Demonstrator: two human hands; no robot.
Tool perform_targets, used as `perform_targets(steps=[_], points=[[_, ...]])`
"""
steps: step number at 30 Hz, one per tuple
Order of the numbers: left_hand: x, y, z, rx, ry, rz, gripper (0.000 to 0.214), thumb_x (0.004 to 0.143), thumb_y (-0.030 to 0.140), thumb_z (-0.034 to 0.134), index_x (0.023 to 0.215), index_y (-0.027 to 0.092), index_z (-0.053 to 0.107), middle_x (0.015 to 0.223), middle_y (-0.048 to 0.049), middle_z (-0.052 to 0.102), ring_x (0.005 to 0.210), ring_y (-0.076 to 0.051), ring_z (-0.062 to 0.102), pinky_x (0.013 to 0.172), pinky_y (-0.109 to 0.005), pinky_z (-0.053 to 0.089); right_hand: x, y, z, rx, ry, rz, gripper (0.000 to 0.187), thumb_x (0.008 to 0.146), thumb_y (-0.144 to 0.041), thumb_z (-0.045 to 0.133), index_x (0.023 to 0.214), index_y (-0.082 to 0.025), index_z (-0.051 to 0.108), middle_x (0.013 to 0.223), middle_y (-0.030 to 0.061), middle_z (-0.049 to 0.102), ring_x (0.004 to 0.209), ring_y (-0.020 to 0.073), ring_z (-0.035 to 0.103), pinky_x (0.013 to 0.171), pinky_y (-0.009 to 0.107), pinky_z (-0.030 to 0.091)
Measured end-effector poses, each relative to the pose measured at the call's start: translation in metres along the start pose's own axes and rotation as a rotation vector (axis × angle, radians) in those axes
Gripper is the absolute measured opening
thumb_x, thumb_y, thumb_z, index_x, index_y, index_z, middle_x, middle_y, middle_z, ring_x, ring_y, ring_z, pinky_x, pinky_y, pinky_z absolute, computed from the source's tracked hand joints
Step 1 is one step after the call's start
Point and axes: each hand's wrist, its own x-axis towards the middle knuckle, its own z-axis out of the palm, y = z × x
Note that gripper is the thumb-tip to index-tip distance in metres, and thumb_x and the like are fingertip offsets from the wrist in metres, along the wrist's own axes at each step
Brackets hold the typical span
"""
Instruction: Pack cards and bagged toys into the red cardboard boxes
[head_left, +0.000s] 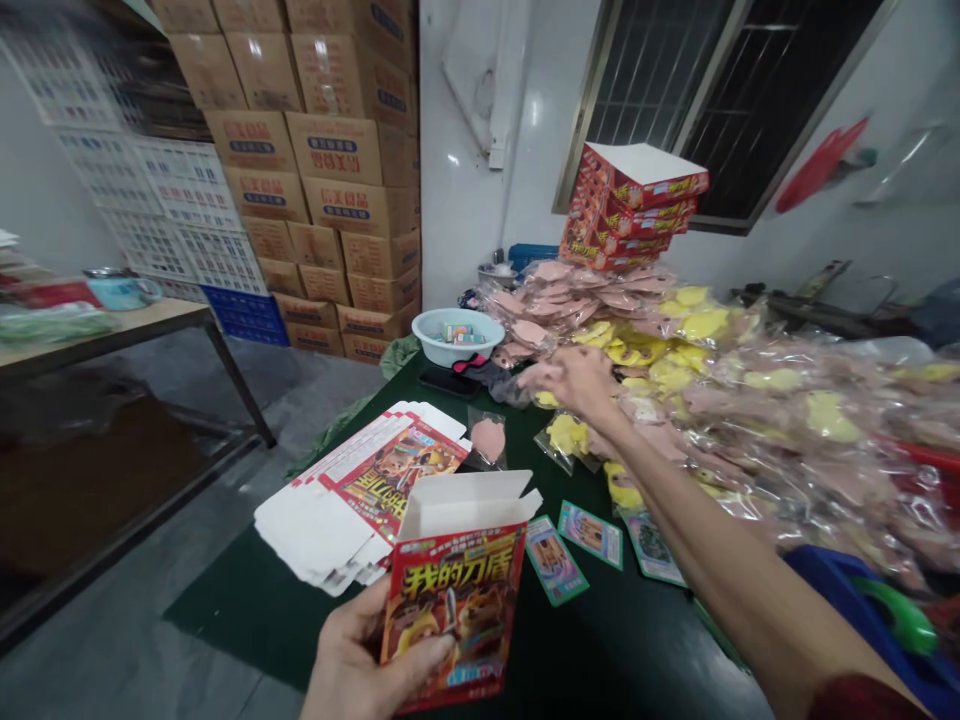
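My left hand (360,650) grips a red printed carton (454,600) low in the view, its white top flaps standing open. My right hand (566,380) stretches out with fingers apart, just above the edge of a heap of plastic-bagged pink and yellow pieces (697,400). Nothing shows in it. Near that hand lie a small bag of yellow pieces (566,437) and a bag with a pink piece (487,438). Several flat carton blanks (360,495) rest left of my left hand. Several picture cards (590,534) lie beneath my right forearm.
Everything lies on a dark green table (255,620). Behind stand a white basin (457,335), a phone (448,382) and a tilted stack of red cartons (630,205). A blue crate (855,610) sits at the right; brown cardboard cases (315,180) are piled at the back.
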Motion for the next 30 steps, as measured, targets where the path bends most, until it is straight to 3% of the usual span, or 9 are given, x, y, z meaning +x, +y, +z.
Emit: perform_targets(steps=[3,6,10,15,17,20,27,28,30], points=[[0.001,-0.002,0.011,0.003,-0.094,-0.005,0.037,0.048,0.036,0.082,0.077,0.017,0.070,0.074,-0.0062,0.074,0.061,-0.023,0.069,0.059,-0.030,0.058,-0.049,0.013,-0.059,0.403,0.170,-0.084,0.024,0.082,-0.041,0.057,0.083,-0.017,0.057,0.078,0.0053,0.064,0.074,0.0192,0.061,0.063,0.032,0.047],[-0.002,-0.005,0.020,0.039,-0.209,0.007,0.037,0.050,0.034,0.081,0.079,0.015,0.068,0.073,-0.0059,0.074,0.065,-0.023,0.069,0.060,-0.029,0.057,-0.112,0.012,-0.097,0.831,0.297,-0.206,0.026,0.068,-0.035,0.073,0.080,-0.021,0.054,0.068,-0.0023,0.063,0.057,0.0145,0.060,0.052,0.028,0.047],[-0.009,-0.009,0.025,0.080,-0.353,0.017,0.039,0.052,0.031,0.081,0.085,0.015,0.067,0.076,-0.0054,0.074,0.067,-0.023,0.069,0.061,-0.027,0.056,-0.169,-0.008,-0.105,0.606,0.404,-0.244,0.027,0.065,-0.028,0.077,0.080,-0.023,0.055,0.070,-0.0042,0.061,0.057,0.0121,0.059,0.049,0.023,0.046],[-0.016,-0.008,0.026,0.161,-0.477,0.065,0.038,0.057,0.027,0.079,0.090,0.015,0.066,0.084,-0.0061,0.074,0.073,-0.023,0.069,0.066,-0.029,0.056,-0.197,-0.017,-0.105,0.230,0.705,-0.196,0.017,0.073,-0.029,0.070,0.080,-0.022,0.056,0.070,-0.0021,0.061,0.058,0.0125,0.059,0.052,0.024,0.046],[-0.020,-0.007,0.027,0.180,-0.484,0.075,0.039,0.058,0.028,0.078,0.093,0.016,0.066,0.088,-0.0066,0.074,0.077,-0.025,0.069,0.069,-0.031,0.056,-0.207,-0.016,-0.110,0.186,0.655,-0.228,0.016,0.076,-0.032,0.067,0.081,-0.021,0.056,0.068,-0.0015,0.062,0.056,0.0123,0.058,0.052,0.024,0.044],[-0.025,-0.006,0.031,0.256,-0.458,0.135,0.038,0.060,0.029,0.077,0.094,0.015,0.066,0.087,-0.0059,0.074,0.077,-0.024,0.069,0.069,-0.030,0.056,-0.218,-0.013,-0.118,0.115,0.428,-0.299,0.015,0.081,-0.032,0.061,0.079,-0.020,0.053,0.062,-0.0026,0.060,0.050,0.0106,0.054,0.048,0.022,0.038],[-0.032,-0.003,0.037,0.526,-0.550,0.504,0.028,0.061,0.031,0.077,0.082,0.015,0.070,0.074,-0.0030,0.070,0.063,-0.017,0.063,0.058,-0.023,0.050,-0.218,-0.018,-0.143,0.002,-0.274,-0.461,0.015,0.076,-0.024,0.064,0.076,-0.020,0.049,0.061,-0.0060,0.055,0.052,0.0094,0.049,0.047,0.021,0.031],[-0.032,-0.003,0.037,0.511,-0.557,0.504,0.028,0.062,0.032,0.076,0.084,0.015,0.070,0.076,-0.0034,0.070,0.065,-0.017,0.063,0.060,-0.024,0.050,-0.219,-0.019,-0.146,0.033,-0.302,-0.495,0.016,0.076,-0.027,0.066,0.081,-0.020,0.052,0.066,-0.0050,0.058,0.056,0.0103,0.052,0.049,0.021,0.035],[-0.031,-0.006,0.034,0.452,-0.542,0.475,0.032,0.064,0.032,0.075,0.090,0.016,0.068,0.080,-0.0041,0.071,0.069,-0.018,0.064,0.063,-0.025,0.051,-0.225,-0.019,-0.149,0.076,-0.155,-0.520,0.028,0.077,-0.030,0.066,0.101,-0.020,0.054,0.085,0.0008,0.063,0.074,0.0147,0.059,0.059,0.024,0.044]])
